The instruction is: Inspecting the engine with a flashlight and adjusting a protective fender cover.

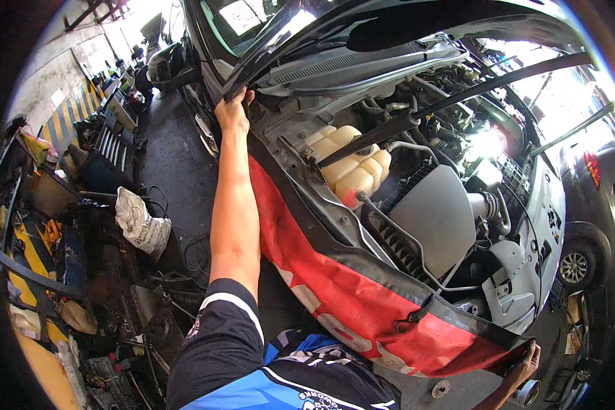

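Note:
A red fender cover (301, 266) with a black border and pale printing hangs over the car's near fender. My left arm is stretched far forward, and my left hand (234, 115) is closed on the cover's far end, close to the windshield base. At the lower right my right hand (524, 362) grips the cover's front corner, its fingers bent round the black edge. Between the hands the cover drapes along the engine bay, its upper border lying on the fender edge. Beside it are a cream plastic reservoir (352, 164) and a grey air filter housing (434, 212).
The raised hood (458, 20) hangs overhead, with a dark strut (376, 140) slanting across the bay. On the floor to the left are a white sack (142, 222), cables and scattered tools. Another dark car (581, 219) stands at the right.

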A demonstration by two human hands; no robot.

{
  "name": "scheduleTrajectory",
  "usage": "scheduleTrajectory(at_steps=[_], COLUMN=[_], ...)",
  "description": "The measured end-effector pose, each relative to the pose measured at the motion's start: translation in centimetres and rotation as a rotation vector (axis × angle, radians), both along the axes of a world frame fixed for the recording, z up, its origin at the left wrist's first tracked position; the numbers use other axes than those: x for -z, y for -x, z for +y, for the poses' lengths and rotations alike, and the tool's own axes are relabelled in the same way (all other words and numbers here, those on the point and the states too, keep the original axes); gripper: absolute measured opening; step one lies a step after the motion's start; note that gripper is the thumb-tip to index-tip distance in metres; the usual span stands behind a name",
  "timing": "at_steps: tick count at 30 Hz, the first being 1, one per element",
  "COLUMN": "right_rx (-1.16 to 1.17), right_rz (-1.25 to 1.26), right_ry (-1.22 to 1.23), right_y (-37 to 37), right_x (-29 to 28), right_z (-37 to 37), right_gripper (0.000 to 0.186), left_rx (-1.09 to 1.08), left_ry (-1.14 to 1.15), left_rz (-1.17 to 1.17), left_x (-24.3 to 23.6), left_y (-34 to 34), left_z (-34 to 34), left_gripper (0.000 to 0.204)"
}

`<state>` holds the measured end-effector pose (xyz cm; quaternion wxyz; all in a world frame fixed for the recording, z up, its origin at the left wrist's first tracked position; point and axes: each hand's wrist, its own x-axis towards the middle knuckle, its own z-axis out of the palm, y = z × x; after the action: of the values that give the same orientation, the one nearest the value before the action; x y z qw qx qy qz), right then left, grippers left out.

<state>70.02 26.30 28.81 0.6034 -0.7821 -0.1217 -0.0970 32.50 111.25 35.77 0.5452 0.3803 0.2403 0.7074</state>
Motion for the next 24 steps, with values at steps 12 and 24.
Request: scheduleTrajectory(at_steps=[12, 24], right_rx=[0.013, 0.034], right_rz=[-0.042, -0.032], right_ry=[-0.019, -0.046], right_y=[0.8, 1.2], right_x=[-0.3, -0.2], right_z=[0.9, -0.1], right_gripper=[0.025, 0.024], left_rx=[0.097, 0.078], left_ry=[-0.208, -0.053], left_rz=[0.134, 0.005], left_x=[0.1, 0.4], left_y=[0.5, 0.3], left_z=[-2.0, 1.1], left_gripper=[0.025, 0.024])
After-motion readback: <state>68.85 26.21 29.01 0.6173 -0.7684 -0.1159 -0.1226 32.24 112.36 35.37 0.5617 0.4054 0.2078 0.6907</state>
